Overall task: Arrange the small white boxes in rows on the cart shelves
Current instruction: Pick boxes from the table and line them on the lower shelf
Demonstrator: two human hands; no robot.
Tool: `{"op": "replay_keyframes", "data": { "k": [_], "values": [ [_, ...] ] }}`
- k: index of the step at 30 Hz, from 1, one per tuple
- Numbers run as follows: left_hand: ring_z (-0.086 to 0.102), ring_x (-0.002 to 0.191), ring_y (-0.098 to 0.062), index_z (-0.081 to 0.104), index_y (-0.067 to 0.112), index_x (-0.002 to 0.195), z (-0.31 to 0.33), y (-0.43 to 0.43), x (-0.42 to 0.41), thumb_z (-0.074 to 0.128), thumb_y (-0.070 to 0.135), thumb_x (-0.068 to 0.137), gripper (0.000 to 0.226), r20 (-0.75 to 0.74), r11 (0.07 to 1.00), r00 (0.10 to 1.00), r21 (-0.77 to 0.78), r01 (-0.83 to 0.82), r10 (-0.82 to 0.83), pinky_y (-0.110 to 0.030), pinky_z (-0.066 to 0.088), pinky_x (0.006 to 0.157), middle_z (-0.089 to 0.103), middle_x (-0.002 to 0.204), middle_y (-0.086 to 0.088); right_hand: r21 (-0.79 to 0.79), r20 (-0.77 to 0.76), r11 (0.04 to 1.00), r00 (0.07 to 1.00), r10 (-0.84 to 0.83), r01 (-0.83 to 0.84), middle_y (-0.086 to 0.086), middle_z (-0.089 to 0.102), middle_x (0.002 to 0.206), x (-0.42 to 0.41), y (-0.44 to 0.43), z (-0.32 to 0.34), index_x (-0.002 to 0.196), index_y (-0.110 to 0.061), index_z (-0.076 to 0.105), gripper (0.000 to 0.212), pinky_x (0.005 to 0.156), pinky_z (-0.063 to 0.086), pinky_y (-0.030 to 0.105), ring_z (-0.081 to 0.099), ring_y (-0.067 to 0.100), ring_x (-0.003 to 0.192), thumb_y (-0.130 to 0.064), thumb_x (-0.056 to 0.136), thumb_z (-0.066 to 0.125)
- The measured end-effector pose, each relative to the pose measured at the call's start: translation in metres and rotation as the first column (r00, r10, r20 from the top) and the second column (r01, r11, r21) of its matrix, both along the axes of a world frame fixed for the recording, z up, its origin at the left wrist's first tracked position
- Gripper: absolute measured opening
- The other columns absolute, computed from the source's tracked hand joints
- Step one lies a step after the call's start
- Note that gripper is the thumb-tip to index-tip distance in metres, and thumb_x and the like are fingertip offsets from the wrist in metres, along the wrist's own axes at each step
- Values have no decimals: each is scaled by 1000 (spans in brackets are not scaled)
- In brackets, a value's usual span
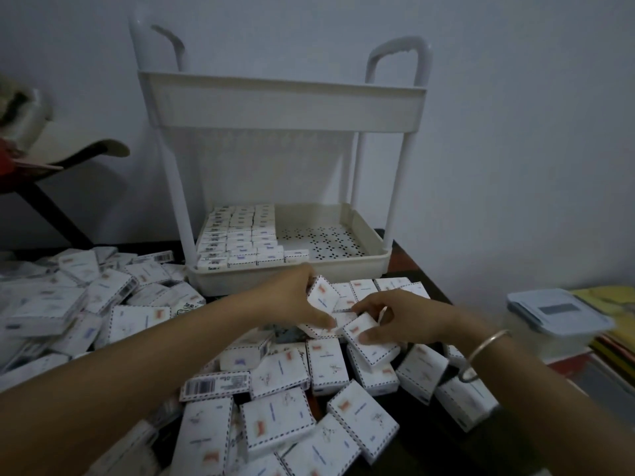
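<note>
A white two-tier cart (360, 266) stands on a dark table against the wall. Its lower shelf holds three neat rows of small white boxes (240, 235) on the left side, plus one box (296, 255) starting a further row; the right side shows bare perforated floor. The upper shelf's inside is hidden. A loose heap of small white boxes (275, 389) covers the table in front. My left hand (292, 297) grips one upright box (323, 295) just before the cart. My right hand (398, 317) holds another box (369, 341) tilted over the heap.
A clear plastic container with a grey-blue lid (556, 314) sits at the right on yellow and red items. At the far left stand a dark chair (68, 159) and blurred things. My right wrist wears a metal bangle (488, 341). The wall is right behind the cart.
</note>
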State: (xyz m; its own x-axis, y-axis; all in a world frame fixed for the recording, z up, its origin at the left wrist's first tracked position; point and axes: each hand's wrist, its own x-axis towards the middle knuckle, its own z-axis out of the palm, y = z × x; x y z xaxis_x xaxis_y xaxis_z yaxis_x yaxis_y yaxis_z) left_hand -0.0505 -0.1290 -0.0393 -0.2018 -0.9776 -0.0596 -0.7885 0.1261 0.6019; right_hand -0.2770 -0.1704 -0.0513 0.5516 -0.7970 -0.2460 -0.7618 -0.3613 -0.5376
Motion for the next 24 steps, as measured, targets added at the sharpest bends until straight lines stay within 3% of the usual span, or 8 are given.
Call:
{"op": "replay_keyframes", "data": {
  "k": [4,7,10,13,16,19,21,24],
  "values": [
    [60,76,-7,57,29,102,4,-5,10,75,50,75,39,-127,998,992,-56,1,-8,-24,47,63,65,88,10,71,97,997,995,-18,11,-16,58,97,3,-3,2,113,-34,66,37,64,40,7,58,-5,75,-40,78,77],
    [49,55,7,61,28,105,6,-14,16,59,52,88,29,-118,991,993,-130,-9,-6,-10,33,50,55,69,14,140,221,988,971,-90,60,-10,59,106,5,-9,3,108,-32,65,29,66,48,11,61,1,84,-33,81,76],
    [48,54,6,59,31,109,5,-28,25,46,46,98,23,-132,990,989,-113,-81,66,-9,32,45,52,73,15,179,330,980,933,-144,88,-4,65,104,9,-18,6,104,-26,65,25,65,53,16,67,2,81,-26,82,75],
    [54,68,-6,56,35,110,7,-43,37,49,44,97,17,-165,989,979,-69,-130,117,-19,39,55,60,86,5,206,429,976,889,-158,74,3,71,101,16,-29,10,101,-19,64,21,70,58,31,70,14,85,-19,83,75],
    [63,84,-10,56,35,110,14,-58,51,64,38,90,22,-216,977,961,-87,-194,171,-27,51,69,66,101,4,176,521,982,840,-150,66,2,72,95,25,-40,14,96,-20,67,18,64,54,27,68,12,77,-19,81,76],
    [63,97,-10,64,36,102,25,-75,66,73,34,83,21,-124,922,960,-270,-277,252,-36,53,85,68,110,11,175,612,982,773,-167,74,-1,72,96,37,-58,22,101,-20,67,21,64,55,26,70,13,79,-18,82,75],
    [64,90,-9,67,34,101,33,-86,73,71,30,85,17,-146,891,952,-336,-305,270,-34,53,82,68,107,13,182,672,977,712,-204,108,1,70,105,48,-73,27,106,-19,65,26,65,57,27,70,18,87,-14,83,74],
    [65,70,-8,63,31,94,40,-101,78,64,15,90,17,-372,887,894,-280,-367,252,-30,54,63,68,94,4,97,729,978,656,-197,185,7,65,111,68,-96,34,108,-17,63,25,70,58,29,69,19,91,-9,85,70]
  ]
}}
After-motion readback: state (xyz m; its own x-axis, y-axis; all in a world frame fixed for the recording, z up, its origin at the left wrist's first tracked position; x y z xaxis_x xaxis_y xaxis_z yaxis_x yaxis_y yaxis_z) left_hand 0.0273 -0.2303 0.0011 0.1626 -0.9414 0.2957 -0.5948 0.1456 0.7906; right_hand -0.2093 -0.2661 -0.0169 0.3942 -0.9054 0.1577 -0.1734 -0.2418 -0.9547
